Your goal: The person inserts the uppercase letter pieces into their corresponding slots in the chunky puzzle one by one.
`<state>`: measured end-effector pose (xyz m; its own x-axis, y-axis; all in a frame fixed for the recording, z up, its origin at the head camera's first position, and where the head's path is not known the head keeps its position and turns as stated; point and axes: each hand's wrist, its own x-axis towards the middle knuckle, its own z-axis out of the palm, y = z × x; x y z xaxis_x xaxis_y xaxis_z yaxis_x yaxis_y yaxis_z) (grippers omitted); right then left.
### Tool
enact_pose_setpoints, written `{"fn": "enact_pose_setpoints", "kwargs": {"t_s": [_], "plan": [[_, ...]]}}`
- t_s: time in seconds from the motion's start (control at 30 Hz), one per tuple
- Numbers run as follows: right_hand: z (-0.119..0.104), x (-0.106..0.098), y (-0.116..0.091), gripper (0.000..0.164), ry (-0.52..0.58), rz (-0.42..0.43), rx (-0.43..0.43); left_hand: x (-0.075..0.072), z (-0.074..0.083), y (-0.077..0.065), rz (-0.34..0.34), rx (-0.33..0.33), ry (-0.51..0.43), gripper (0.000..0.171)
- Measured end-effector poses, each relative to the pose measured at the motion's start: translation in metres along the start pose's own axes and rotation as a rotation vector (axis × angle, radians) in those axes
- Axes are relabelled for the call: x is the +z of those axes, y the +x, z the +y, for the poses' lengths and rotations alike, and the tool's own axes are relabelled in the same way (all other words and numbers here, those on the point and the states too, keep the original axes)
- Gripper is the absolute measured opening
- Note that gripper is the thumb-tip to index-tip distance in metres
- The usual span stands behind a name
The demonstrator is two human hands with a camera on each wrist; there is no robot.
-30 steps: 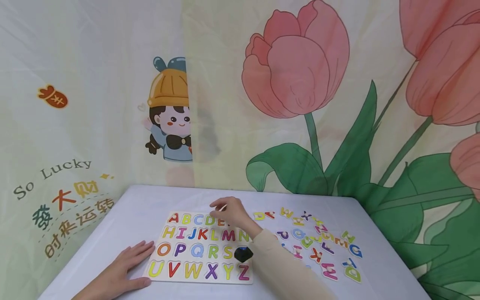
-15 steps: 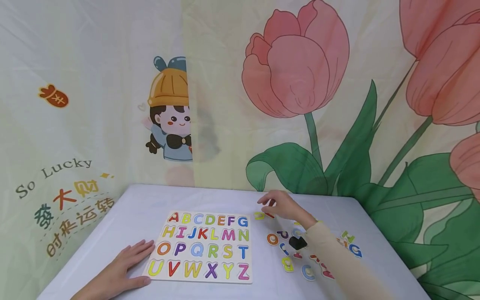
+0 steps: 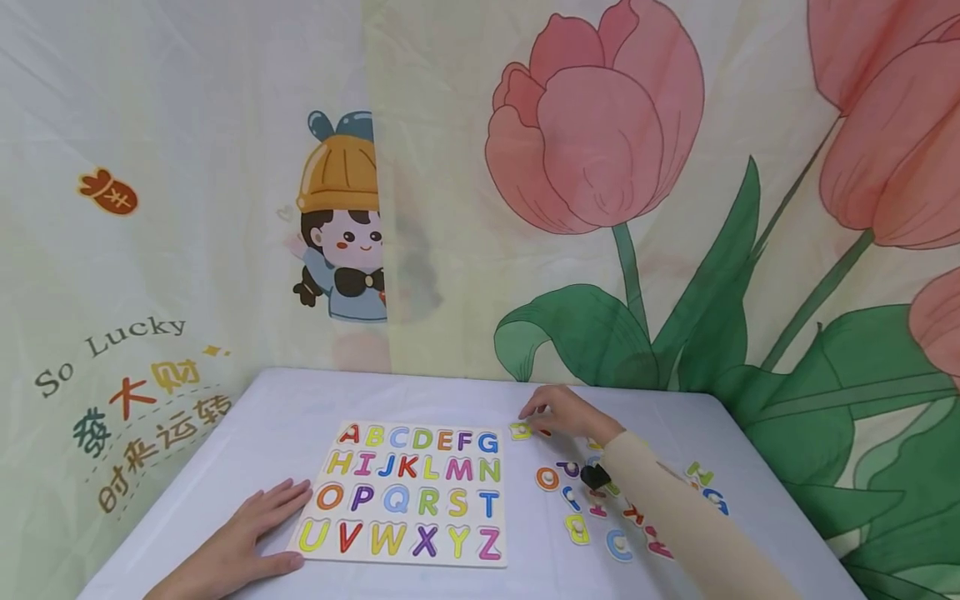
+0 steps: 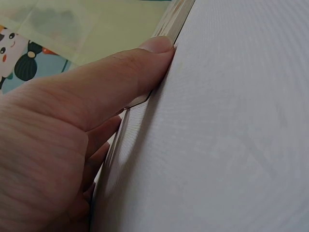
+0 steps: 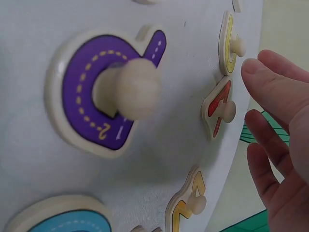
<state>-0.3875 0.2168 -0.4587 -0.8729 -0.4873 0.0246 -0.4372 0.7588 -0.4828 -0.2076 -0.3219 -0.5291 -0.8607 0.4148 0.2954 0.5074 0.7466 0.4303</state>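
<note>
My left hand [image 3: 243, 533] lies on the table with its fingers against the left edge of a wooden alphabet board [image 3: 403, 562]. In the left wrist view the thumb [image 4: 157, 46] touches the board's edge. Above the loose letters at the back, my right hand [image 3: 566, 411] hangs with nothing held. Beside its fingertips lies a yellow U-shaped knob letter [image 5: 225, 48], with a red V-like letter [image 5: 210, 110] next to it. In the right wrist view those fingers are bent and apart, close to the yellow letter's knob; whether they touch it I cannot tell.
Several loose knob letters lie right of the board, including an orange O [image 3: 547, 478], a light blue C [image 3: 619, 545], a blue G [image 3: 714, 500] and a purple P [image 5: 72, 92]. My right sleeve [image 3: 675, 508] covers some. A printed curtain [image 3: 442, 208] hangs behind the white table [image 3: 300, 400].
My right hand has moved right, from over the board's top row to the loose letters, then settled a little lower beside the yellow letter. The left hand stays put.
</note>
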Motion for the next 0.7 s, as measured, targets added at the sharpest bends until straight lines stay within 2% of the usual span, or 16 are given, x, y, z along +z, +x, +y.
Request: {"fn": "enact_pose_setpoints", "kwargs": {"t_s": [0.3, 0.4, 0.53, 0.6, 0.7], "plan": [[0.002, 0.006, 0.008, 0.020, 0.016, -0.031, 0.025, -0.001, 0.003, 0.001, -0.063, -0.094, -0.040, 0.088], [0.004, 0.010, 0.009, 0.018, 0.023, -0.041, 0.021, 0.000, 0.002, -0.001, -0.038, -0.066, -0.029, 0.087], [0.005, 0.013, 0.010, 0.017, 0.043, -0.049, 0.034, 0.001, -0.001, 0.000, 0.012, 0.012, -0.010, 0.084], [0.005, 0.014, 0.010, 0.017, 0.042, -0.047, 0.035, 0.002, -0.002, 0.000, 0.016, 0.027, -0.009, 0.084], [0.005, 0.013, 0.010, 0.016, 0.028, -0.030, 0.028, 0.002, -0.002, 0.000, 0.012, 0.010, -0.009, 0.085]]}}
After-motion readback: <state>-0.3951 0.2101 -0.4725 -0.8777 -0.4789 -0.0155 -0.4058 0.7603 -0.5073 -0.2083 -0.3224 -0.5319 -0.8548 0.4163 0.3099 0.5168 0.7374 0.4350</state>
